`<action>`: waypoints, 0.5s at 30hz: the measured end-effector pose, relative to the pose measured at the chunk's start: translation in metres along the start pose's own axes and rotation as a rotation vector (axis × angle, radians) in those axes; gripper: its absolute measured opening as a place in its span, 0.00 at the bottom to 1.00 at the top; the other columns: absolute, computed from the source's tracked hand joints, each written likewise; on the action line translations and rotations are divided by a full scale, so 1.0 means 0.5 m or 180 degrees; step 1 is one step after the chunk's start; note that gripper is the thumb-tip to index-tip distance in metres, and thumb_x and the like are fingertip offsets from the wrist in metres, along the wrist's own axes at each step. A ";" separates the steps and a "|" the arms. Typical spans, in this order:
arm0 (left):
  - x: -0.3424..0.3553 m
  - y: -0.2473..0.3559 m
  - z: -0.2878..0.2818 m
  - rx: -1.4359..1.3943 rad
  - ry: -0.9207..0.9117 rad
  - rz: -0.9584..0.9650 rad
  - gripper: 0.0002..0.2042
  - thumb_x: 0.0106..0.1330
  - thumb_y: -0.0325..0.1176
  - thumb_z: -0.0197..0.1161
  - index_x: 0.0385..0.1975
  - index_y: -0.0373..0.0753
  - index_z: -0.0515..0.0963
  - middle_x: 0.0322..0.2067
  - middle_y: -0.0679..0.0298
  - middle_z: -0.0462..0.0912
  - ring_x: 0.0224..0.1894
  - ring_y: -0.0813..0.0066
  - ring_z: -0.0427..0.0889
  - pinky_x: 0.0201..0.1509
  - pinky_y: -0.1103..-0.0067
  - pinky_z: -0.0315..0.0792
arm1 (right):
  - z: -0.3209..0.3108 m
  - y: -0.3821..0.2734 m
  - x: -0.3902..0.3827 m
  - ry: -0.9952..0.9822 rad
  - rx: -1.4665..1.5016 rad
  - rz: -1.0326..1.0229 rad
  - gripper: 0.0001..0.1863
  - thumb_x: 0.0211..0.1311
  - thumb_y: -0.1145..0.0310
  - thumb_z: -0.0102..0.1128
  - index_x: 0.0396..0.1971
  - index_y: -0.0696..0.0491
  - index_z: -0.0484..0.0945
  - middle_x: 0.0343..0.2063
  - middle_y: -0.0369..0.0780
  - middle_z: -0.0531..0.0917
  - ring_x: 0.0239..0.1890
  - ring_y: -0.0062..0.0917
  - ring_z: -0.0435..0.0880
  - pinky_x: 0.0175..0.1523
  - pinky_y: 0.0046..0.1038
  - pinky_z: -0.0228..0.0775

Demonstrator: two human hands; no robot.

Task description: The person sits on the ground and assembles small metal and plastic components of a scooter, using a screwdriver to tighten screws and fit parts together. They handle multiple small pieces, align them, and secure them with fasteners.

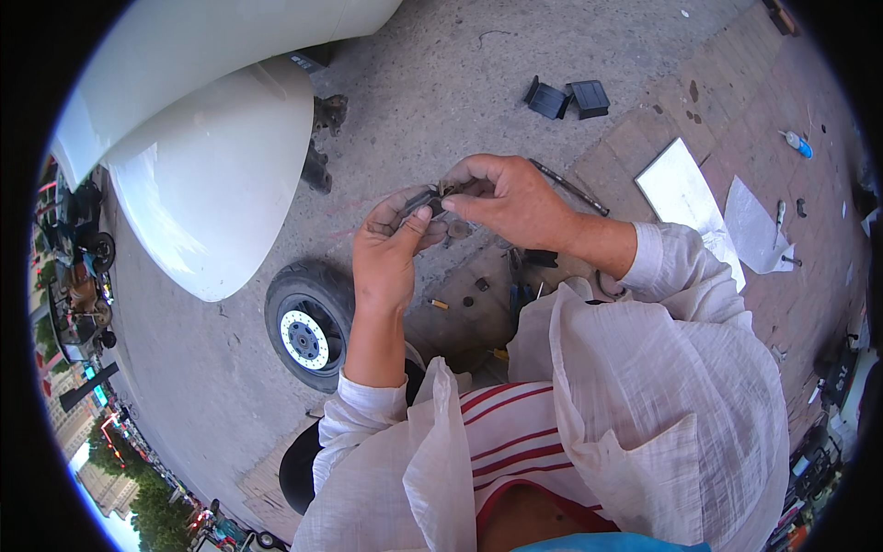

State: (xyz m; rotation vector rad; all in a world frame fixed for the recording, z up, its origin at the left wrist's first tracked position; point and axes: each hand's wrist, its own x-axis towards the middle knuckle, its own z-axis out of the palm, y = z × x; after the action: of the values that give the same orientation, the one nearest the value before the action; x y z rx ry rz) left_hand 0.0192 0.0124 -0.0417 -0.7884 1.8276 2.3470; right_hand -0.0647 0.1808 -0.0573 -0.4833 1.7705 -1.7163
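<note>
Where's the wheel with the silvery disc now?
The wheel is on the ground, left of centre in the head view, below-left of the left hand and below-right of the white curved panel.

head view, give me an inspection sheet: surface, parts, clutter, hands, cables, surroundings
Surface: grey concrete, with reddish paving at right.
Parts: small dark part in the hands; black-tyred wheel below the left hand in view.
Clutter: two black plastic pieces, dark rod, white board, white sheet, blue-and-white bottle.
Hands: left hand and right hand both pinch the part.
Cables: nothing certain seen.
Surroundings: glossy white body panel, upper left; vehicles, left edge.
</note>
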 end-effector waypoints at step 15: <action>0.008 0.004 -0.006 0.0186 0.0196 0.0185 0.17 0.63 0.28 0.62 0.52 0.34 0.74 0.37 0.60 0.83 0.30 0.77 0.82 0.39 0.79 0.78 | 0.007 0.016 0.024 0.0229 -0.0445 -0.0380 0.13 0.50 0.67 0.66 0.26 0.63 0.78 0.16 0.43 0.78 0.20 0.18 0.73 0.28 0.26 0.68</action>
State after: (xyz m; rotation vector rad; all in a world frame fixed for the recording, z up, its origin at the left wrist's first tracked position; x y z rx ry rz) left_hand 0.0159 0.0079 -0.0423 -0.8205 1.9596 2.3166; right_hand -0.0704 0.1711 -0.0672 -0.6049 1.9575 -1.7165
